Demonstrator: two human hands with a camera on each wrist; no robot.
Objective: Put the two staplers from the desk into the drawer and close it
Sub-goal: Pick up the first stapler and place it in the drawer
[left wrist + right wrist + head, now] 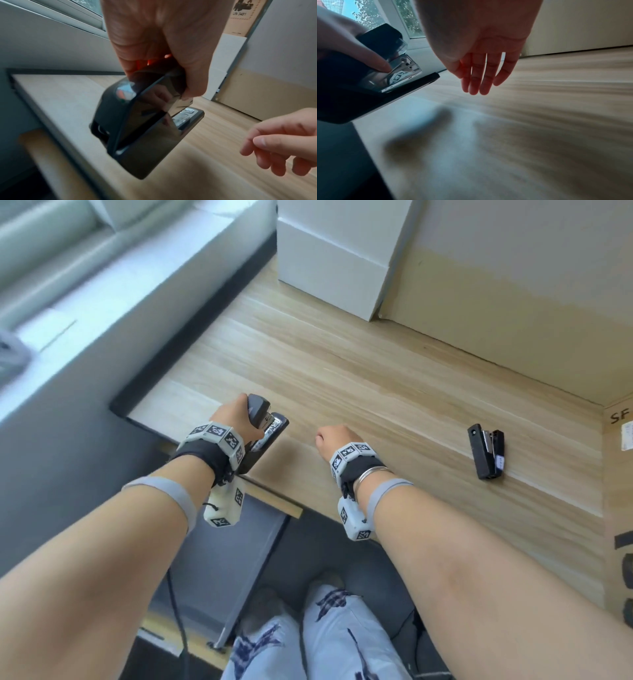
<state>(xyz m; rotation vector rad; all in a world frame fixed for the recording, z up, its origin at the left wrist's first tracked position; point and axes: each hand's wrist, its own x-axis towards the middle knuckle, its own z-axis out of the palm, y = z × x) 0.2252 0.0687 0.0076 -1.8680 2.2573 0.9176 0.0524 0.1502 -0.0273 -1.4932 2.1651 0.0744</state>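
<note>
My left hand grips a large black stapler by its top arm and holds it tilted just above the desk's front left corner. In the left wrist view the fingers wrap the stapler from above; the right wrist view shows its metal magazine. My right hand hovers empty over the desk beside it, fingers hanging relaxed. A smaller black stapler lies on the desk at the right. Below the desk's front edge a wood-coloured strip sticks out over a dark grey cabinet; I cannot tell whether a drawer is open.
A white box stands at the back of the desk against a beige panel. A cardboard box borders the desk's right end. A window sill runs along the left. My legs are under the desk.
</note>
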